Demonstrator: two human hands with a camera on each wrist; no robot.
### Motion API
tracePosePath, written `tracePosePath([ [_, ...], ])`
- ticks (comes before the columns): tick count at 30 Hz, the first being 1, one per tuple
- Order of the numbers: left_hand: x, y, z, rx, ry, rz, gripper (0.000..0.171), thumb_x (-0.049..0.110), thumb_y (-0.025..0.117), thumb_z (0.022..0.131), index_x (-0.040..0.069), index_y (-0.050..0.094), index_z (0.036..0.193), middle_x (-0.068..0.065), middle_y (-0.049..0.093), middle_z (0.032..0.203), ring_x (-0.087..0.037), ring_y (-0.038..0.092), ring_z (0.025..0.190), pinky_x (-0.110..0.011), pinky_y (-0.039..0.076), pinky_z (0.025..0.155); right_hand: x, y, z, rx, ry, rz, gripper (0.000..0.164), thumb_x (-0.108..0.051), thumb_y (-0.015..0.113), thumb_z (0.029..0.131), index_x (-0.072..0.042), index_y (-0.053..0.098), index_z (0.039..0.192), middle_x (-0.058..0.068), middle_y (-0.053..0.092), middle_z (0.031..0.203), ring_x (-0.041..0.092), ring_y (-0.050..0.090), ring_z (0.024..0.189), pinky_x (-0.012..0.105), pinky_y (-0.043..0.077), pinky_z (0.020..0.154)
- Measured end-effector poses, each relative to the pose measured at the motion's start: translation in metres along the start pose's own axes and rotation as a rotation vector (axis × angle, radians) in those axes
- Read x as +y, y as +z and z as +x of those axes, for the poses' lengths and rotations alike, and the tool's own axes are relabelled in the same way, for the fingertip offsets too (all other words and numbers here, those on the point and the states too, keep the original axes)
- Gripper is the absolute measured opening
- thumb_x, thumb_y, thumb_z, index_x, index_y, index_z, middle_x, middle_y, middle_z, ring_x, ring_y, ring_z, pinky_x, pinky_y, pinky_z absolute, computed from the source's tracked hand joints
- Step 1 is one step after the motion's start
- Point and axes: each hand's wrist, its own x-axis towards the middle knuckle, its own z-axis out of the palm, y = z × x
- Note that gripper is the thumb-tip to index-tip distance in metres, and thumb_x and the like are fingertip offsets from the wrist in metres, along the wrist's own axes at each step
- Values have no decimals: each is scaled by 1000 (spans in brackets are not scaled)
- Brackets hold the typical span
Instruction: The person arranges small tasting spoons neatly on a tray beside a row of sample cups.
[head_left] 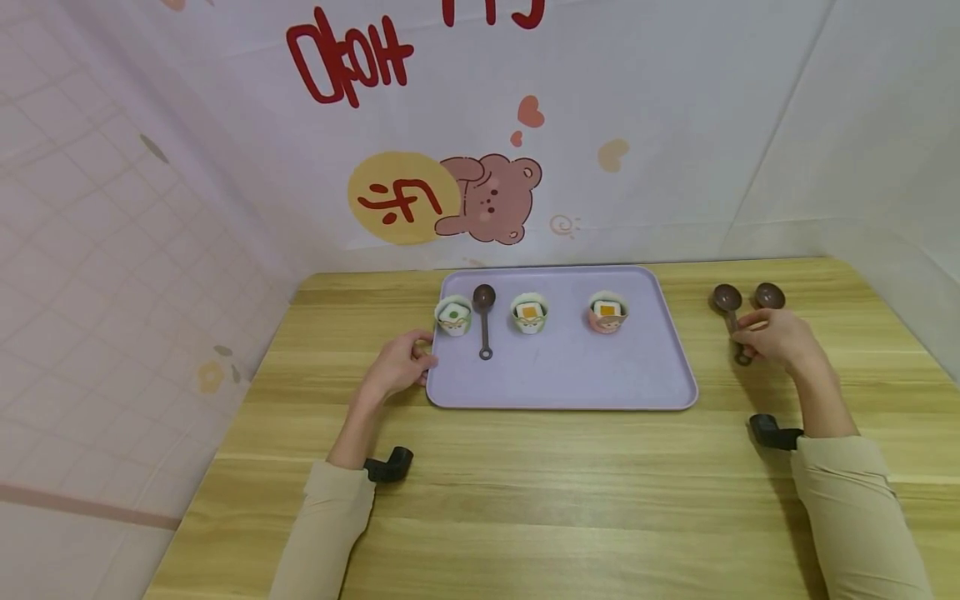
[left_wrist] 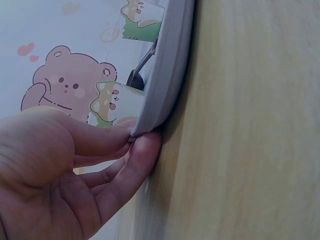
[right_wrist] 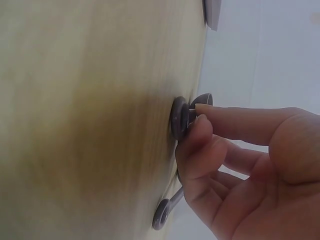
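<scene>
At the left edge of the lilac tray (head_left: 562, 379), my left hand (head_left: 399, 364) pinches the rim, thumb on top and a finger beneath. My right hand (head_left: 777, 338) pinches the handle of a brown measuring spoon (head_left: 727, 297), to the right of the tray; its ring end (right_wrist: 177, 119) pokes out past the fingers in the right wrist view. Another brown measuring spoon (head_left: 769, 296) lies just beside it, its handle partly hidden by the hand. On the tray, a third measuring spoon (head_left: 484, 297) lies between two patterned paper cups.
The left cup (head_left: 453, 326) holds a white piece with a green dot. The middle cup (head_left: 529, 326) and right cup (head_left: 606, 322) hold white pieces with yellow-orange squares. Behind the wooden table (head_left: 525, 500) hangs a printed cloth (head_left: 660, 192); another covers the left side.
</scene>
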Motion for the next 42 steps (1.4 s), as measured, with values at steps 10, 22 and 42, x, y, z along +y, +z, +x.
tracePosePath([
  [10, 2, 0, -1, 0, -5, -10, 44, 1, 62, 98, -5, 50, 140, -15, 65, 89, -17, 62, 63, -29, 55, 61, 1, -1, -1, -32, 13, -6, 39, -12, 58, 96, 18, 50, 121, -1, 65, 71, 14, 60, 67, 26, 47, 58],
  [22, 0, 0, -2, 0, 7, -10, 43, 2, 62, 99, -6, 50, 139, -15, 65, 87, -19, 62, 62, -26, 51, 58, 0, -1, 0, -68, 16, -2, 35, -13, 58, 99, 16, 49, 118, 2, 61, 67, 15, 55, 65, 31, 46, 59],
  [42, 1, -1, -1, -7, 12, -5, 43, 2, 62, 99, -6, 50, 139, -15, 66, 89, -19, 63, 64, -29, 54, 61, -30, -5, -14, 24, -9, 55, 39, -18, 54, 103, 15, 45, 121, 4, 64, 75, 18, 60, 66, 32, 46, 56],
])
